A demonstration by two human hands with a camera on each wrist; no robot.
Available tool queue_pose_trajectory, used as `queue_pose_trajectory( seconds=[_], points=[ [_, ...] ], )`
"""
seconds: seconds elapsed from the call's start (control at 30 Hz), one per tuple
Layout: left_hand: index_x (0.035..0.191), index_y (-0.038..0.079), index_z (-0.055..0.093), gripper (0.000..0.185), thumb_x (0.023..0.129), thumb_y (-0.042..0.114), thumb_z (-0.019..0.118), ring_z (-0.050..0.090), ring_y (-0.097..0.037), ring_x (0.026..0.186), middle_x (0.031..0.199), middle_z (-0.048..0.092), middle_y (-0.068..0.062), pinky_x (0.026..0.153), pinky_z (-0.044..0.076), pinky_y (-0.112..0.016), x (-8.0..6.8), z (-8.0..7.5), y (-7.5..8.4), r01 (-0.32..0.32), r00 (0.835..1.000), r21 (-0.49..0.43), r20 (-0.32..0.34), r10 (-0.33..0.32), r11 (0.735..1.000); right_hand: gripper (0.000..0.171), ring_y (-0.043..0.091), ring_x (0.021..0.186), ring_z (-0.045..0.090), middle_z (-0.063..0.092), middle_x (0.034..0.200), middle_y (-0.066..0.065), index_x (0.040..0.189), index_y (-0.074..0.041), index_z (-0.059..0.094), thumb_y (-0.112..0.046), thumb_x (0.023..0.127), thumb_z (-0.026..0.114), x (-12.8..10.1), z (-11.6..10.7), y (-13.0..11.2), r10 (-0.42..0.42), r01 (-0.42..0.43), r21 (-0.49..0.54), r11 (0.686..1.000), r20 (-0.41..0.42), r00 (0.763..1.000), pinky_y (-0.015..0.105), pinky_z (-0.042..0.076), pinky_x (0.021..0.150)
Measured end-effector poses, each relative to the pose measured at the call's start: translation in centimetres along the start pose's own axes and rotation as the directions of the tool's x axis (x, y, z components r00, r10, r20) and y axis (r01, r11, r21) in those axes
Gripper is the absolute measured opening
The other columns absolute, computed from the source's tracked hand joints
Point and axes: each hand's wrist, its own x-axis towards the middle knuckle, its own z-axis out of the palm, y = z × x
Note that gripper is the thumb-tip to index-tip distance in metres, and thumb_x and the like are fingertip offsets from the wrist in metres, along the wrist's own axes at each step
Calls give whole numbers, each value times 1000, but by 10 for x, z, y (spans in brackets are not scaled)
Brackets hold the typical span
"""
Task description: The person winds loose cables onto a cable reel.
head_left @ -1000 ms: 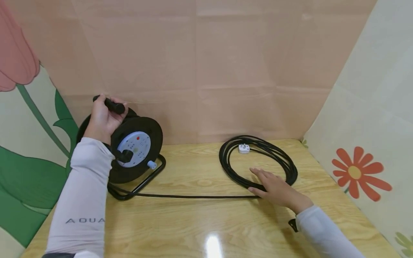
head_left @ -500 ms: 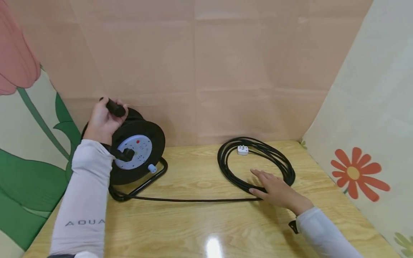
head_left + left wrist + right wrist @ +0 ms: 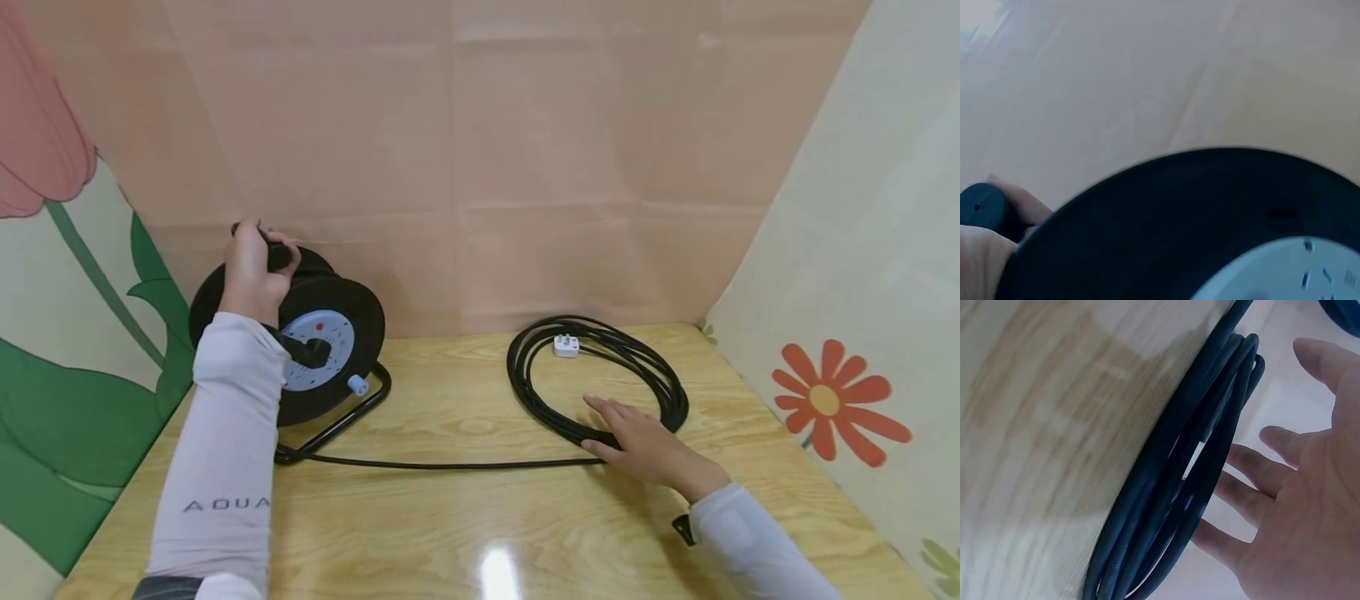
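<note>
At the left of the head view stands a black cable reel (image 3: 356, 308) with a pale blue socket face (image 3: 339, 333) and a small pale blue knob (image 3: 357, 385). My left hand (image 3: 257, 271) grips the black handle (image 3: 279, 257) at its top. The left wrist view shows the grip's end (image 3: 981, 206) between thumb and fingers. On the right, my right hand (image 3: 648, 442) lies over the near side of a coil of black cable (image 3: 536, 400), fingers spread. In the right wrist view its fingertips reach the cable loops (image 3: 1172, 475).
A white plug (image 3: 566, 346) lies at the coil's far side. One stretch of cable (image 3: 450, 465) runs straight across the wooden table (image 3: 420, 533) from the reel's tube foot (image 3: 345, 429) to the coil. A pink-brown sheet (image 3: 525, 167) stands behind; patterned walls flank both sides.
My left hand and forearm have shifted slightly right, and the wrist stands more upright over the handle. The right hand and the coil stay about where they were.
</note>
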Motion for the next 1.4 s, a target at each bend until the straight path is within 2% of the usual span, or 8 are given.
queue_pose_trajectory(
  seconds=[0.23,0.47,0.6,0.77,0.9,1.13,1.3,1.4],
  points=[
    [106,16,38,6,107,15,44,45,-10,54,77,47,0,46,46,-22,3,2,1,-12,1000,166,27,8,986,72,49,132,43,44,149,23,153,-8,35,-50,100,58,2,1,0,-15,15,7,1000,-11,1000,73,33,101],
    [109,18,33,13,106,12,44,46,-9,48,77,43,-2,44,45,-22,6,-2,8,87,994,205,48,-99,975,73,49,134,41,45,148,23,153,-8,36,-53,99,57,0,5,1,0,0,5,1000,2,1000,74,31,101],
    [102,16,31,15,106,7,43,46,-12,48,74,42,-4,43,45,-26,9,-7,14,156,974,181,135,-182,971,73,47,135,41,46,147,23,153,-8,37,-52,99,58,-1,7,1,4,-4,3,1000,2,1000,75,30,101],
    [98,14,28,15,107,7,37,46,-14,48,66,43,-6,44,46,-28,12,-9,22,248,924,194,247,-292,949,73,48,134,42,47,146,24,153,-8,36,-50,99,59,-1,3,0,6,-6,5,1000,2,1000,75,31,100],
    [103,10,29,10,108,9,38,47,-16,49,66,45,-8,45,47,-29,14,-11,25,351,875,201,279,-397,915,73,50,134,40,45,148,25,154,-8,35,-52,99,57,-1,2,-1,7,-7,13,1000,10,1000,75,30,101],
    [108,1,37,11,109,12,36,49,-16,53,71,48,-10,50,48,-29,14,-17,29,473,744,282,378,-550,834,73,48,134,41,48,146,23,154,-7,36,-50,100,58,-4,4,-3,-16,16,23,1000,5,1000,73,31,102],
    [118,1,34,14,109,11,37,49,-15,54,74,50,-10,55,51,-31,12,-19,32,494,685,333,420,-595,803,71,49,134,41,50,144,23,152,-6,38,-48,99,59,-4,2,-5,-23,23,18,1000,-2,1000,73,32,101],
    [122,1,34,17,109,13,38,49,-14,56,77,50,-10,56,53,-31,13,-21,35,523,639,357,437,-633,774,71,49,135,40,50,144,23,152,-6,37,-48,99,60,-5,4,-6,-18,18,29,999,1,1000,73,31,102]
  ],
)
